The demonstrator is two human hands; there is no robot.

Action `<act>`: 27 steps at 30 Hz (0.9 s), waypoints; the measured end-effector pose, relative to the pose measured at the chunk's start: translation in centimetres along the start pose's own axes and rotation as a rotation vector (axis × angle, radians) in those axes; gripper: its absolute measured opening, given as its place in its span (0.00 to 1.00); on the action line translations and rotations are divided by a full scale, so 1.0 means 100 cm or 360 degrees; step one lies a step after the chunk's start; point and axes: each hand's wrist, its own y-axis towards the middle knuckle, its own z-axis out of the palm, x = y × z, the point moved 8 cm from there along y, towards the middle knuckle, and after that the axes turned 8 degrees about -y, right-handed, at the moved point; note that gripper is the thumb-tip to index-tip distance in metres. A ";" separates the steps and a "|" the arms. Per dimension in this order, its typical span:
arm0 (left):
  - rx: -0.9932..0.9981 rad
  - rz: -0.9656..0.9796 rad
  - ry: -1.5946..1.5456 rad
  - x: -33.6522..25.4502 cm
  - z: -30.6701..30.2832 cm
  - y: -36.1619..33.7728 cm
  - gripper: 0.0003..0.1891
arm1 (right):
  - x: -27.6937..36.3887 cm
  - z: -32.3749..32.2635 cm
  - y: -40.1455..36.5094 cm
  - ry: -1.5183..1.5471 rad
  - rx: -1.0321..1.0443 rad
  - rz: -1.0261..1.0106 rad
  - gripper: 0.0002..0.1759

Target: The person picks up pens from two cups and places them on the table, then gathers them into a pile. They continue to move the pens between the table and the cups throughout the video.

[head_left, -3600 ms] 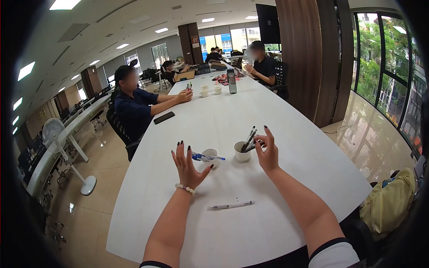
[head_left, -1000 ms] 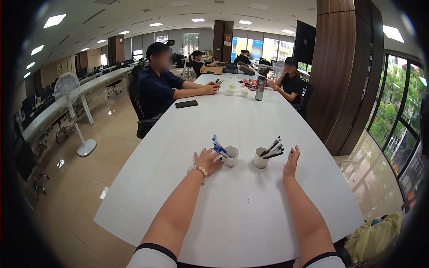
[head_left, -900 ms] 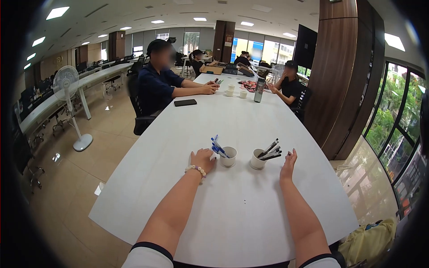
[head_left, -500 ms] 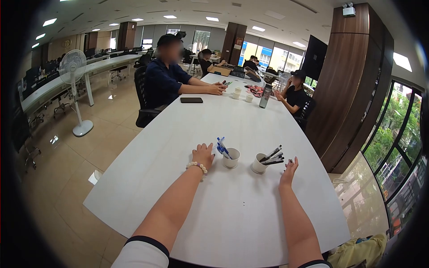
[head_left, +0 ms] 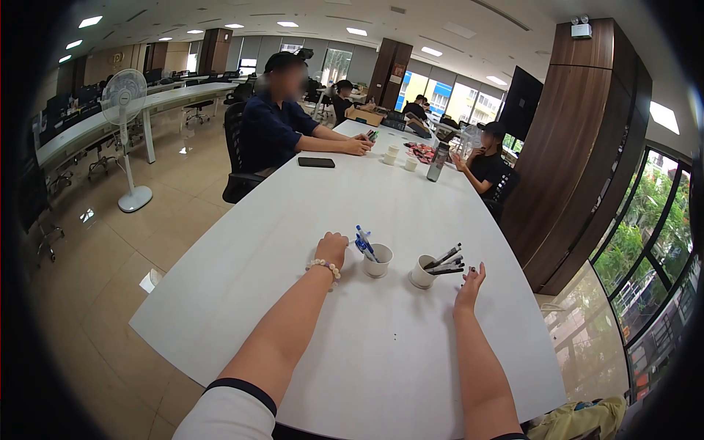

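Two white cups stand upright on the white table (head_left: 352, 315). The left cup (head_left: 378, 264) has blue pens (head_left: 364, 243) leaning to its left side; the right cup (head_left: 422, 272) holds several black and grey pens (head_left: 447, 262) tilted to the right. My left hand (head_left: 333, 249), with a beaded bracelet at the wrist, is just left of the blue pens, its fingers curled and pointing away; whether it holds anything is hidden. My right hand (head_left: 469, 286) is to the right of the black pens, fingers apart and empty, not touching the cup.
A dark phone (head_left: 316, 162) lies near the left edge. Farther off are a bottle (head_left: 438, 162), small cups (head_left: 391, 154) and red packets (head_left: 420, 152). One person (head_left: 282, 117) sits at the left side holding pens, another (head_left: 486, 163) at the right. A fan (head_left: 125, 110) stands at left.
The fingers of my left hand have curled in from a more spread pose. My right hand has hardly moved. The view has shifted slightly.
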 end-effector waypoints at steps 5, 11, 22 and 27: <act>-0.0184 -0.0095 -0.0257 0.000 -0.014 -0.005 0.08 | 0.010 -0.001 -0.006 0.0009 0.0022 0.0051 0.29; -0.0619 -0.0198 -0.0801 0.011 -0.046 -0.008 0.09 | 0.018 -0.003 -0.008 0.0044 0.0066 0.0085 0.30; -0.0906 0.0313 -0.1214 -0.044 -0.161 0.002 0.09 | 0.016 -0.002 -0.007 0.0030 0.0058 0.0081 0.29; -0.0450 0.0493 -0.0828 -0.087 -0.156 -0.002 0.09 | 0.015 -0.002 -0.005 -0.0005 0.0034 0.0037 0.29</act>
